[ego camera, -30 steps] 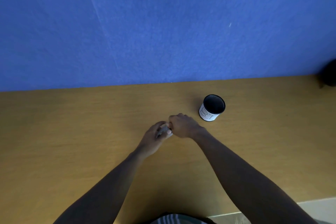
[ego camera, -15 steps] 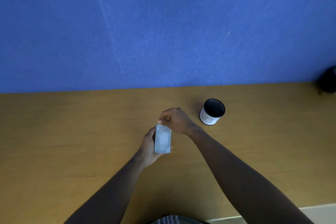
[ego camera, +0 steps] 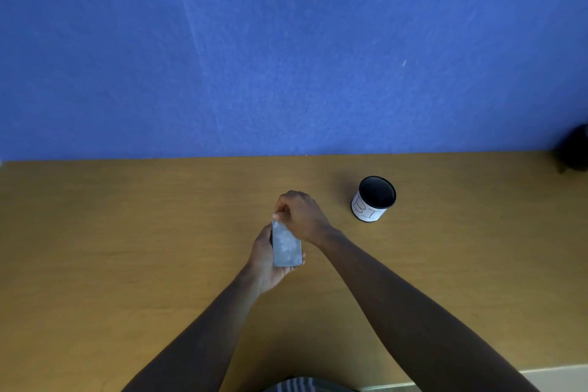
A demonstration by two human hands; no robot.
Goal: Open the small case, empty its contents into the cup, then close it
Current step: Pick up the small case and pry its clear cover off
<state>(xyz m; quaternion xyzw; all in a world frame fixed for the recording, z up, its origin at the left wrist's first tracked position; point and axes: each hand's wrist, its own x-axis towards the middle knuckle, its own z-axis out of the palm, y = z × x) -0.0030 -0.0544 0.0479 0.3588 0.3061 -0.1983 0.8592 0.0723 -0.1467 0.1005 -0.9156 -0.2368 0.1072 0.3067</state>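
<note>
With the left hand (ego camera: pixel 265 259) cradling the small grey case (ego camera: pixel 286 245) above the wooden table (ego camera: pixel 127 232) and the right hand (ego camera: pixel 300 215) pinching its far end, a sudden pop could scatter contents short of the cup (ego camera: pixel 374 199), which stands well apart.

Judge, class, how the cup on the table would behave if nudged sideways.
The cup looks short and wide, standing upright on the flat wooden table, so it would probably slide, not tip. Its round wall suggests it would roll if knocked over. It is probably light: nothing shows inside.
</note>
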